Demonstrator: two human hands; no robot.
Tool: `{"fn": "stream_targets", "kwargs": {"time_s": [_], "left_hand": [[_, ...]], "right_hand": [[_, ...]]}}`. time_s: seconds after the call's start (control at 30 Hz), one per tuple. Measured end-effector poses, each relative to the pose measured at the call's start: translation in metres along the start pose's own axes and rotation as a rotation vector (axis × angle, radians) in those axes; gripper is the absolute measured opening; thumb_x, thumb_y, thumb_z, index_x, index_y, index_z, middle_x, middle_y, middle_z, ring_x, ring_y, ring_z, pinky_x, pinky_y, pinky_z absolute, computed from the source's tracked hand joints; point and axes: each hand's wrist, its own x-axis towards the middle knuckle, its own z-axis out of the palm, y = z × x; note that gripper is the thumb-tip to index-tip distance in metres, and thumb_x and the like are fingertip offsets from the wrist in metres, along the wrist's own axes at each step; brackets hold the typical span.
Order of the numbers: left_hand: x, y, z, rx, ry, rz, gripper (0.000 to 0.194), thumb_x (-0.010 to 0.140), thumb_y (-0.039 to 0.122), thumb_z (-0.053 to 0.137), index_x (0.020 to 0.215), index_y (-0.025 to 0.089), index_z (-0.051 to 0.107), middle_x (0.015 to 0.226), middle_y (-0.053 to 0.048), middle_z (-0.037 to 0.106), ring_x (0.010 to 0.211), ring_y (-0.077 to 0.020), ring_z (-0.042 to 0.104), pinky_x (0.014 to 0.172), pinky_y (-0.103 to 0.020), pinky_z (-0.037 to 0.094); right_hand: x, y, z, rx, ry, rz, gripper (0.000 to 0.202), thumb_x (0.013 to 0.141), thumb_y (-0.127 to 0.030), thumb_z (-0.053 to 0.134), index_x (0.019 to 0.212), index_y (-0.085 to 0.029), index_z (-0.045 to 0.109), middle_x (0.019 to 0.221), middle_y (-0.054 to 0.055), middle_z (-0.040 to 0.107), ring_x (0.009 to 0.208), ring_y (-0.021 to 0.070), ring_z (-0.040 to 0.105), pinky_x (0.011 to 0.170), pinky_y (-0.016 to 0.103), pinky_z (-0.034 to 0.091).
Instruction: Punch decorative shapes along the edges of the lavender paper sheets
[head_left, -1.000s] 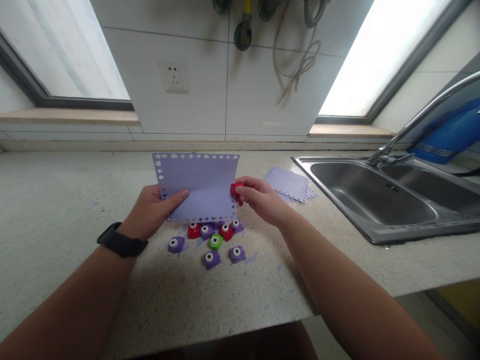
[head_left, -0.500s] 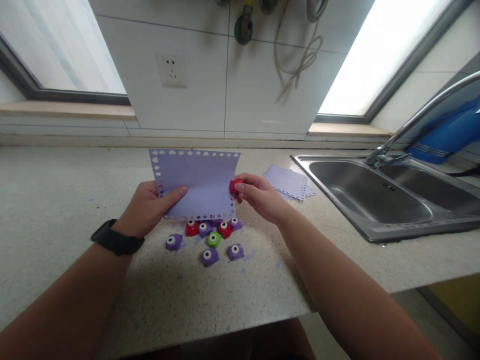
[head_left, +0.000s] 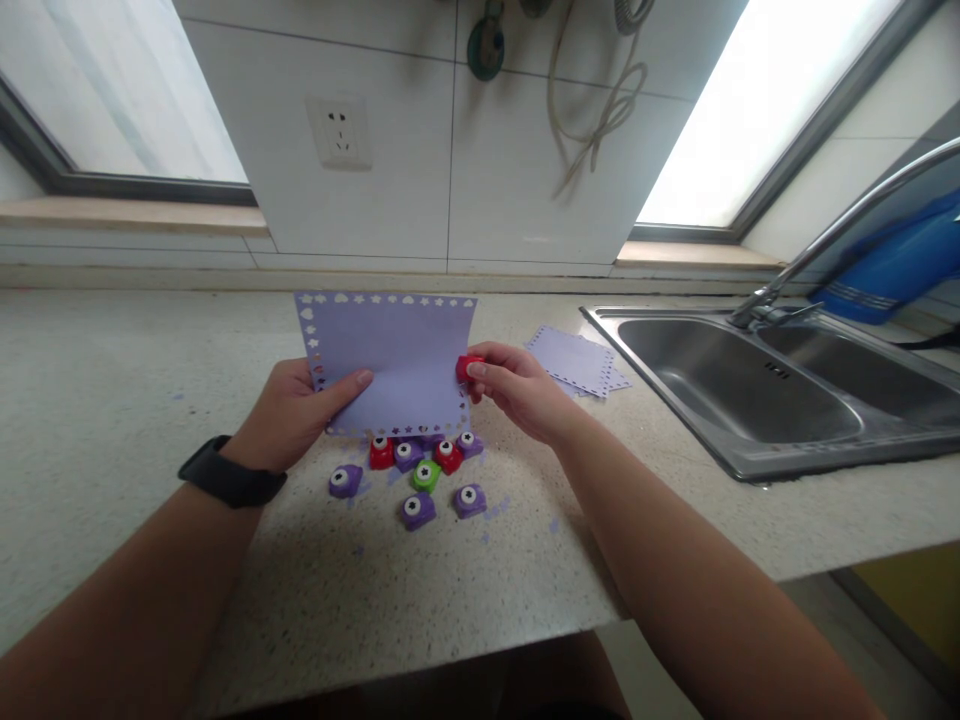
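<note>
My left hand (head_left: 300, 410) grips a sheet of purple paper (head_left: 390, 350) at its left edge, thumb across the front. Shaped holes run along the sheet's top, left and bottom edges, and some along the lower right. My right hand (head_left: 514, 385) holds a red craft punch (head_left: 469, 368) between thumb and fingers, against the sheet's right edge. Below the paper lie several punches, among them a green punch (head_left: 426, 475), a red punch (head_left: 381, 452) and a purple punch (head_left: 418, 510). The paper's lower edge partly hides the rearmost ones.
More punched purple sheets (head_left: 574, 360) lie stacked to the right, beside a steel double sink (head_left: 735, 395) with a tall faucet (head_left: 847, 225). Small purple paper bits (head_left: 495, 508) are scattered on the speckled countertop (head_left: 322, 610). A tiled wall with a socket (head_left: 340, 133) stands behind.
The view has shifted slightly. Both hands keep their hold, and the red punch stays at the sheet's right edge with hardly any movement.
</note>
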Motion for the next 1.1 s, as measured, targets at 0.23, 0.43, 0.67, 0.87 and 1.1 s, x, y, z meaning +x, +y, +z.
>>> {"fn": "stream_targets", "kwargs": {"time_s": [0.23,0.43,0.67,0.87,1.1], "left_hand": [[0.0004,0.0010,0.0002,0.016,0.017,0.013,0.032,0.071,0.048,0.085,0.092,0.024,0.082,0.091,-0.006,0.081,0.075,-0.0262,0.075,0.067,-0.036,0.063],[-0.0007,0.0034,0.0012,0.009,0.013,0.013,0.035,0.072,0.049,0.084,0.096,0.024,0.082,0.097,-0.007,0.082,0.080,-0.0275,0.075,0.072,-0.037,0.063],[-0.0007,0.0036,0.0015,-0.011,0.013,-0.001,0.031,0.072,0.048,0.084,0.094,0.025,0.082,0.094,-0.006,0.082,0.078,-0.0263,0.075,0.069,-0.035,0.063],[-0.0009,0.0019,0.0011,-0.028,0.011,0.001,0.035,0.072,0.048,0.084,0.097,0.024,0.081,0.095,-0.006,0.082,0.081,-0.0285,0.075,0.073,-0.040,0.064],[-0.0014,0.0029,0.0007,-0.026,0.023,0.010,0.031,0.072,0.047,0.085,0.095,0.026,0.082,0.097,-0.006,0.082,0.081,-0.0278,0.076,0.073,-0.037,0.064]], "right_hand": [[-0.0005,-0.0008,0.0003,-0.007,0.002,0.000,0.015,0.087,-0.034,0.073,0.092,-0.019,0.071,0.083,0.001,0.064,0.075,0.0137,0.056,0.070,0.030,0.046],[-0.0018,-0.0037,0.0009,-0.002,-0.006,0.002,0.014,0.087,-0.032,0.074,0.093,-0.020,0.071,0.085,0.002,0.064,0.077,0.0147,0.058,0.071,0.031,0.046],[-0.0015,-0.0032,0.0007,-0.020,-0.006,-0.003,0.014,0.086,-0.033,0.073,0.091,-0.020,0.070,0.084,0.001,0.063,0.077,0.0148,0.057,0.071,0.031,0.047],[-0.0018,-0.0032,-0.0002,-0.008,-0.021,-0.004,0.012,0.087,-0.031,0.073,0.092,-0.020,0.070,0.085,0.002,0.063,0.077,0.0147,0.057,0.071,0.032,0.046],[-0.0023,-0.0042,-0.0010,-0.009,-0.019,0.000,0.014,0.086,-0.030,0.073,0.094,-0.020,0.070,0.085,0.002,0.063,0.077,0.0149,0.057,0.072,0.032,0.046]]}}
